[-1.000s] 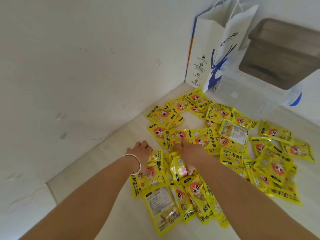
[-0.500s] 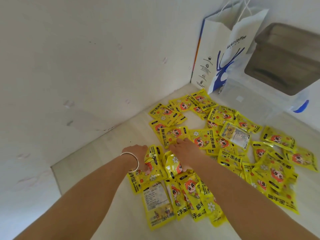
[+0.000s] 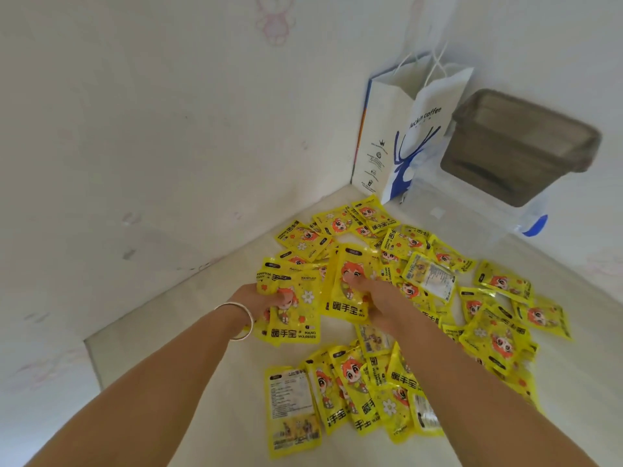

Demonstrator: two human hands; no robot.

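Observation:
Several yellow hand-warmer packets lie scattered on the pale floor (image 3: 188,335) in a room corner. My left hand (image 3: 261,303), with a white bangle on its wrist, grips one or more packets (image 3: 296,318) lifted off the floor. My right hand (image 3: 372,298) holds another yellow packet (image 3: 350,281) raised beside it, thumb on the packet's front. A loose group of packets (image 3: 340,392) lies below my hands, and more packets (image 3: 499,325) spread to the right.
A white paper bag with a blue deer logo (image 3: 408,136) stands in the corner. Beside it sits a clear plastic box (image 3: 472,203) with a grey-brown lid (image 3: 526,143). White walls (image 3: 135,129) close the left and back.
Both hands closed on packets that lay on the floor and lifted them up. The view tilted up slightly.

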